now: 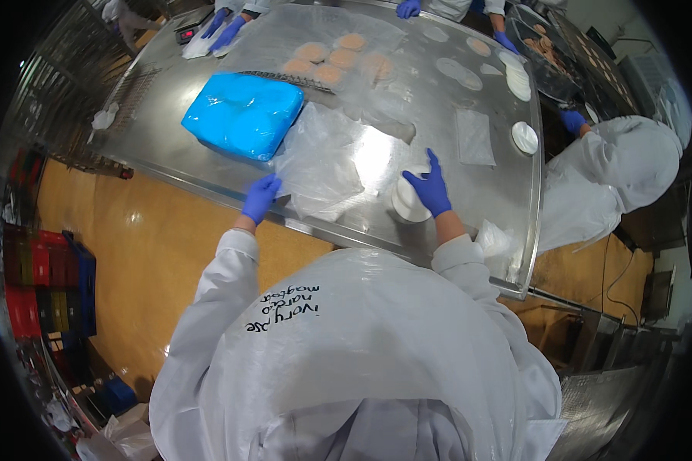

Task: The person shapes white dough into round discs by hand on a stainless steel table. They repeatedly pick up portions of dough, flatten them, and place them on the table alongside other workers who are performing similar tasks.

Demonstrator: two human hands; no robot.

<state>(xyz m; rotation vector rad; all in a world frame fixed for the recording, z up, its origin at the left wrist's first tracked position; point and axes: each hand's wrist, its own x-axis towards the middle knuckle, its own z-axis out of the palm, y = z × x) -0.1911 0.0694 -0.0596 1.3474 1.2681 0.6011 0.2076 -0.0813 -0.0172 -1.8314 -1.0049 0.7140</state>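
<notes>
Left hand (261, 197), gloved in blue, is laid at the near table (207, 165) edge, left of centre frame; its fingers are pinched on the corner of a clear bag (319, 165) spread flat on the steel. Right hand (429, 186), also gloved, is pressed down just right of centre, fingers splayed and released over a stack of white discs (407, 203), touching its top. The bag is seen between the two hands, reaching up toward a blue wrapped block (244, 114) in the upper left. More pale discs (515, 77) are scattered across the upper right of the table, and tan rounds (331, 58) under plastic at top centre. Other gloved hands (223, 29) are seen along the far edge.
</notes>
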